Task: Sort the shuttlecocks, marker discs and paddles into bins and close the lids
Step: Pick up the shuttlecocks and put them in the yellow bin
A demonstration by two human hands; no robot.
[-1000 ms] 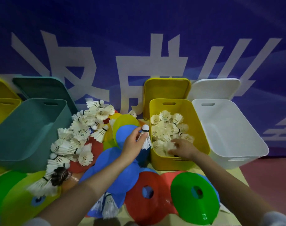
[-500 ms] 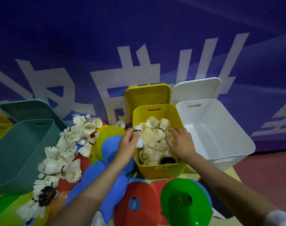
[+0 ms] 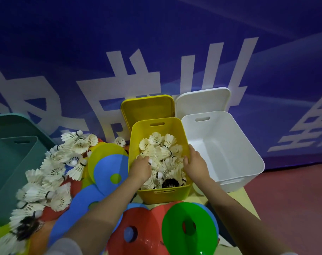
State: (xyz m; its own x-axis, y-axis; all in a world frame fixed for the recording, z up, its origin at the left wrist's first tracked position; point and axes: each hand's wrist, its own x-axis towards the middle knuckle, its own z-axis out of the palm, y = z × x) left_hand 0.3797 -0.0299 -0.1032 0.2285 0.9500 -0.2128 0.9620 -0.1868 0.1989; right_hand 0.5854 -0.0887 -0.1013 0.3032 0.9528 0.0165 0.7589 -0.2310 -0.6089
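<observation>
A yellow bin (image 3: 163,195) stands open, half full of white shuttlecocks (image 3: 162,146), with one black one (image 3: 170,183) near its front wall. My left hand (image 3: 140,167) is inside the bin at its left side, fingers curled round a shuttlecock (image 3: 150,161) whose white cork shows. My right hand (image 3: 195,162) lies on the heap at the bin's right wall with its fingers fairly straight. A loose pile of shuttlecocks (image 3: 53,170) lies to the left, on top of marker discs: blue (image 3: 108,168), red (image 3: 138,234) and green (image 3: 189,229). No paddle is in view.
An empty white bin (image 3: 248,162) stands right of the yellow one. Both lids, yellow (image 3: 147,107) and white (image 3: 202,100), lean on the blue banner wall behind. A teal bin (image 3: 9,172) stands at the far left. Red floor lies to the right.
My left hand has carried its shuttlecock from over the discs across the rim and down into the yellow bin. My right hand has slid to the bin's right wall.
</observation>
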